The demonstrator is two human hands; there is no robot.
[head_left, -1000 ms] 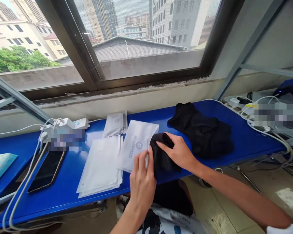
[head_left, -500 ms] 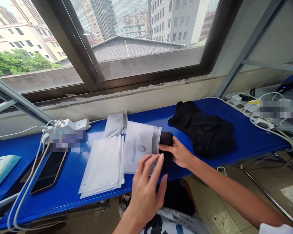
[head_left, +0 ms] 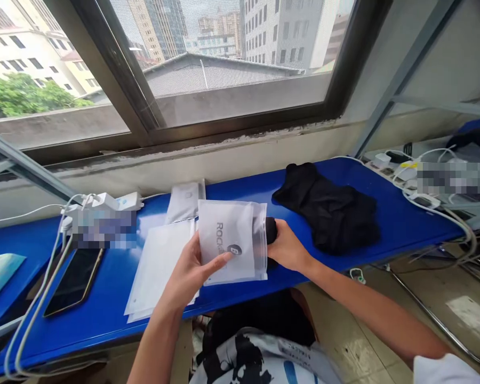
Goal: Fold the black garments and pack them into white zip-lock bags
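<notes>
My left hand [head_left: 190, 272] grips a frosted zip bag [head_left: 248, 226] by its left side, thumb across the printed front. At the bag's right-hand opening, my right hand [head_left: 290, 248] is closed around a dark bundle of folded black fabric [head_left: 271, 230]. Only the bundle's end shows outside the bag; how far it reaches inside is hard to see. Under and left of the bag lies a stack of flat frosted zip bags [head_left: 158, 256]. Behind it rests another frosted bag [head_left: 184, 201] that looks filled. A loose black garment [head_left: 332, 213] is spread to the right.
The blue table [head_left: 240, 189] runs below a window. On its left are a phone [head_left: 75, 280], a tissue pack [head_left: 0, 274] and a white power strip [head_left: 108, 202] with cables. More chargers and cords [head_left: 408, 170] sit at the right end, by a metal frame post [head_left: 400, 85].
My left hand has gone from hovering with spread fingers before the bag to gripping its left side. The bag is slightly turned and lifted, and my right hand stays at its opening.
</notes>
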